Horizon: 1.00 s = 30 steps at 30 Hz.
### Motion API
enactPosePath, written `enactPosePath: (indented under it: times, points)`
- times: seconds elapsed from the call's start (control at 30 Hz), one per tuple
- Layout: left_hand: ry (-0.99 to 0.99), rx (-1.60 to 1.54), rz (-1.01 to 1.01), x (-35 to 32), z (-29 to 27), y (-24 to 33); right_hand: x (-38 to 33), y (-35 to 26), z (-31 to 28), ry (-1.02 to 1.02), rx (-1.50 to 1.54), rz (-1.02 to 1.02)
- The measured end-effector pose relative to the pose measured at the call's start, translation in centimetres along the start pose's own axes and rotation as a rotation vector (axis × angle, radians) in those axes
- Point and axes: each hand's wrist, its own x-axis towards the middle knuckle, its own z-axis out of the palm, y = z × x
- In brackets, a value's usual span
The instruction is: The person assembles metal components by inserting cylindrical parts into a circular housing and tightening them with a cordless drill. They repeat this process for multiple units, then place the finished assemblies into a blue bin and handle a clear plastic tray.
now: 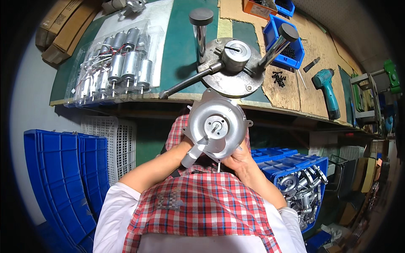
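Head view. Item in hand: round cast-metal blower housing [216, 126], silver-grey, with a short outlet spout at its lower left and a central hub with a shaft stub. It is being held over the lap, just below the bench [177, 55] edge. The left hand [188, 148] is closing around the spout side; the right hand [237, 158] is gripping the lower right rim, fingers curled beneath.

Handling, as judged: rigid, fairly heavy, smooth and likely slippery; best held by rim and spout, clear of the shaft.

On the bench: a round metal press fixture [232, 67] with two upright posts and a lever; a tray of cylindrical motors [120, 63]; a teal cordless drill [327, 90]; a blue bin of dark screws [287, 42].

Below right: a blue crate of similar housings [301, 187]. Left: stacked blue crates [59, 177].
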Motion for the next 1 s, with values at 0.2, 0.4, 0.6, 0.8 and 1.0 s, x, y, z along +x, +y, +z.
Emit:
enactPosePath:
  times: [0.2, 0.4, 0.6, 0.8, 1.0]
  points:
    - [0.017, 0.003, -0.036, -0.6, 1.1, -0.8, 0.2, 0.4, -2.1, -0.008, 0.054, 0.079]
    - [0.004, -0.002, -0.067, -0.5, 1.0, -0.9, 0.7, 0.5, -2.7, 0.001, 0.122, 0.118]
    - [-0.017, -0.023, -0.098, -0.1, 0.7, -0.7, 0.8, 0.0, -2.4, 0.068, 0.045, 0.130]
    - [0.003, -0.095, -0.159, 0.4, -1.0, -1.6, -0.3, -6.0, 1.8, 0.121, -1.444, -0.381]
    - [0.000, -0.122, -0.175, 1.4, -2.8, -1.2, 0.2, -18.5, 1.6, 0.589, -1.935, -1.163]
